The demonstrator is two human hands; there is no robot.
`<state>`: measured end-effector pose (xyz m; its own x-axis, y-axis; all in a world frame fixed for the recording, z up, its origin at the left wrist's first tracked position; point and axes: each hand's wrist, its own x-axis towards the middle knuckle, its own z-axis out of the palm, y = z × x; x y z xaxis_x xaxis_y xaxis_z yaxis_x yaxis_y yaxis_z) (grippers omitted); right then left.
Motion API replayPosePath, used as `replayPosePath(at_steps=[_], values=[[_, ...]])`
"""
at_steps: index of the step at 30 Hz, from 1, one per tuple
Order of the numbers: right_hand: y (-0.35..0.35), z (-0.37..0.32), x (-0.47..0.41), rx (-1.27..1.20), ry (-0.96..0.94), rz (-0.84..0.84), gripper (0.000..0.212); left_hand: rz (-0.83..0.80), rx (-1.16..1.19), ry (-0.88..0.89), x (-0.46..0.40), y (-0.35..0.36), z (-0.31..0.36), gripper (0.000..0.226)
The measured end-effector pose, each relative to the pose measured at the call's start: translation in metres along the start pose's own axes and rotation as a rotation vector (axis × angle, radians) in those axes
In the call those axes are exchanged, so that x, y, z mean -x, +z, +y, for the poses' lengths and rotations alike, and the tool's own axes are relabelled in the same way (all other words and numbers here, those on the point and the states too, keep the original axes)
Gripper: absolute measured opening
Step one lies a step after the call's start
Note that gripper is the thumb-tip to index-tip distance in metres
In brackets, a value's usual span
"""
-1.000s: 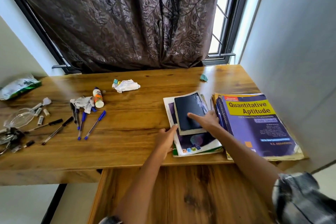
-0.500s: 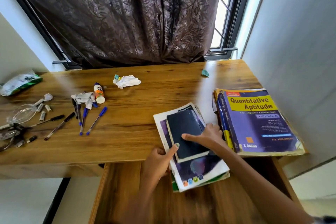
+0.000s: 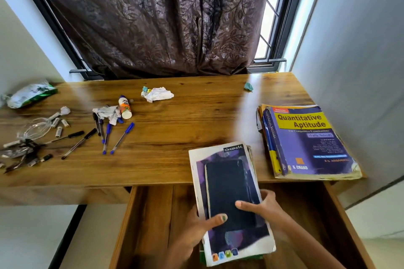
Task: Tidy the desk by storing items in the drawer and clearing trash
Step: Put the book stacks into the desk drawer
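Observation:
A stack of notebooks (image 3: 220, 155), a small dark diary (image 3: 229, 190) lying on a purple and white "classmate" book, hangs half over the desk's front edge above the open wooden drawer (image 3: 153, 220). My left hand (image 3: 199, 229) grips the stack's left edge, thumb on the dark cover. My right hand (image 3: 262, 205) grips the right edge, thumb on top. A thick "Quantitative Aptitude" book pile (image 3: 306, 144) lies on the desk at the right.
On the desk (image 3: 185, 120) lie several pens (image 3: 118, 137), a glue bottle (image 3: 125, 107), crumpled papers (image 3: 157, 94), a green scrap (image 3: 248, 86), batteries and small clutter (image 3: 28, 137), and a plastic packet (image 3: 28, 95). A wall stands at the right, a curtain behind.
Both hands have drawn the notebook stack toward me, off the desk's front edge and over the open drawer. The big book pile stayed put.

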<state>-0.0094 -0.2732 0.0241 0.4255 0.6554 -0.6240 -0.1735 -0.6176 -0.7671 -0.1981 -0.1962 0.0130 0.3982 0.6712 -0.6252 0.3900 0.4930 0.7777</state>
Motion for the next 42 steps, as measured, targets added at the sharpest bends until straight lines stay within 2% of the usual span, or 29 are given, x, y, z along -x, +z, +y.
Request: replayPosePath(at_steps=[4, 9, 11, 13, 17, 21, 26, 30, 34, 39, 42], values=[[-0.007, 0.022, 0.010, 0.009, -0.088, -0.126, 0.116, 0.003, -0.173, 0.053, 0.006, 0.002, -0.015, 0.112], [-0.010, 0.026, 0.026, -0.073, -0.306, -0.064, 0.094, -0.010, -0.229, 0.248, 0.009, 0.001, -0.013, 0.102], [-0.012, 0.026, 0.028, -0.023, -0.394, -0.021, 0.093, -0.019, -0.202, 0.298, 0.010, 0.002, -0.008, 0.088], [-0.012, 0.028, 0.027, -0.002, -0.440, -0.017, 0.094, -0.030, -0.151, 0.321, 0.009, 0.003, -0.004, 0.084], [-0.011, 0.034, 0.023, -0.005, -0.439, -0.053, 0.093, -0.069, -0.112, 0.371, 0.006, 0.007, 0.001, 0.087], [-0.014, 0.035, 0.017, 0.004, -0.433, -0.080, 0.094, -0.077, -0.130, 0.364, -0.002, 0.008, -0.001, 0.103], [-0.015, 0.042, 0.016, 0.021, -0.407, -0.104, 0.096, -0.079, -0.162, 0.343, -0.009, 0.009, -0.024, 0.095], [-0.012, 0.056, 0.015, 0.031, -0.367, -0.091, 0.100, -0.039, -0.180, 0.328, -0.017, 0.013, -0.041, 0.100], [-0.009, 0.058, 0.013, 0.044, -0.379, -0.078, 0.099, -0.014, -0.264, 0.385, -0.014, 0.022, -0.041, 0.089], [-0.012, 0.063, 0.018, 0.080, -0.373, -0.015, 0.094, 0.096, -0.243, 0.461, -0.003, 0.033, -0.044, 0.099], [-0.017, 0.069, 0.030, 0.134, -0.338, -0.032, 0.091, 0.140, -0.267, 0.409, 0.008, 0.035, -0.059, 0.109]])
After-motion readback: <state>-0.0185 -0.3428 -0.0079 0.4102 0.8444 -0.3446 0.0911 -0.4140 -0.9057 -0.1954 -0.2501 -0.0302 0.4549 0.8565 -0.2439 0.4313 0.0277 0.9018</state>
